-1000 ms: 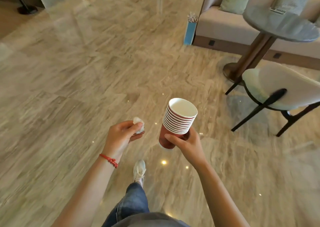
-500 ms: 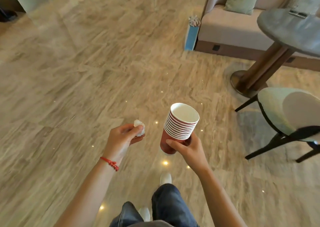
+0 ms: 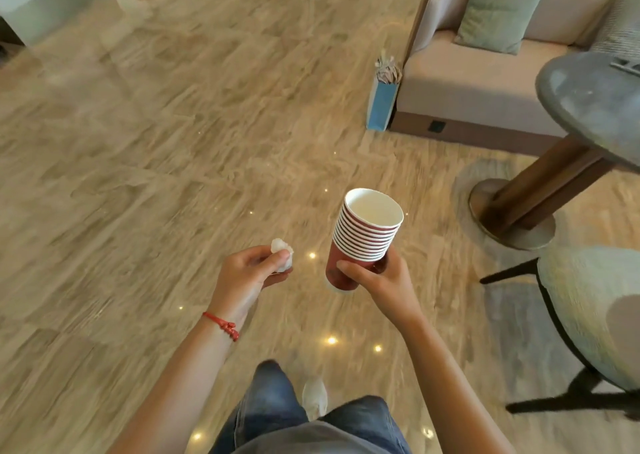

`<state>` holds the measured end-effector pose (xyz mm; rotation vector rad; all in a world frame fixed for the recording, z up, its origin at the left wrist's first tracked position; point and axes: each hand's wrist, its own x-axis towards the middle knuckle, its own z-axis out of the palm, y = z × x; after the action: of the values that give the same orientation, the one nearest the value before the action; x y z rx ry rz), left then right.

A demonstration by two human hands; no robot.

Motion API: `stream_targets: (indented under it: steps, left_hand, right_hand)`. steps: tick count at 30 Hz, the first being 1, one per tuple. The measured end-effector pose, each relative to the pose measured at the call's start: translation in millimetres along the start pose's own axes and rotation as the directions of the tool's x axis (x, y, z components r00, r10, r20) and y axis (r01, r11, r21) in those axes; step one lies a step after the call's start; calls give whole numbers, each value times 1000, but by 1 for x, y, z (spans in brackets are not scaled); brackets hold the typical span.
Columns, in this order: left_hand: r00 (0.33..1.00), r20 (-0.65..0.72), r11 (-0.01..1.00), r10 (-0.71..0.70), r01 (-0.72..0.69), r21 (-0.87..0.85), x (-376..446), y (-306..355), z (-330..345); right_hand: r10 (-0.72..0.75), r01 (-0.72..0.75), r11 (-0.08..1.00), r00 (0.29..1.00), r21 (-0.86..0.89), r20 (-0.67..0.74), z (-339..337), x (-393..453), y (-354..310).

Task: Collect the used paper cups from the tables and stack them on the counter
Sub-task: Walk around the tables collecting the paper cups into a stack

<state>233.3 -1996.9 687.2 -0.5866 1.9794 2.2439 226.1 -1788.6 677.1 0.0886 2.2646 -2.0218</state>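
Observation:
A stack of several red paper cups [image 3: 367, 235] with white rims and a white inside tilts slightly left in mid-air over the floor. My right hand [image 3: 377, 277] grips the stack near its base, fingers curled round the lowest cup. To its left, my left hand [image 3: 252, 273] pinches a small crumpled white tissue [image 3: 281, 249] between thumb and fingers. A red string bracelet [image 3: 221, 325] circles the left wrist. No counter shows in the head view.
A round grey table [image 3: 588, 107] on a brown pedestal stands at the right, a pale padded chair [image 3: 595, 315] with black legs in front of it. A beige sofa [image 3: 485, 72] and a blue paper bag [image 3: 381, 103] are beyond. Glossy marble floor stretches left and ahead.
I have walked forward: the table, chair and sofa have drifted nearer and rightward in view. Both hands keep the same hold on the cups and the tissue.

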Motion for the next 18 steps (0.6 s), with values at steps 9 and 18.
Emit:
stream_targets:
  steps: [9,18]
  left_hand:
    - [999,38,1000,-14,14,8,192,45,53]
    - [997,75,999,14,-17,43,412,139,99]
  right_hand:
    - [30,-30,999,999,17,16,-4,196,0]
    - [30,-28,998,999,50,-36,-10,417,-39]
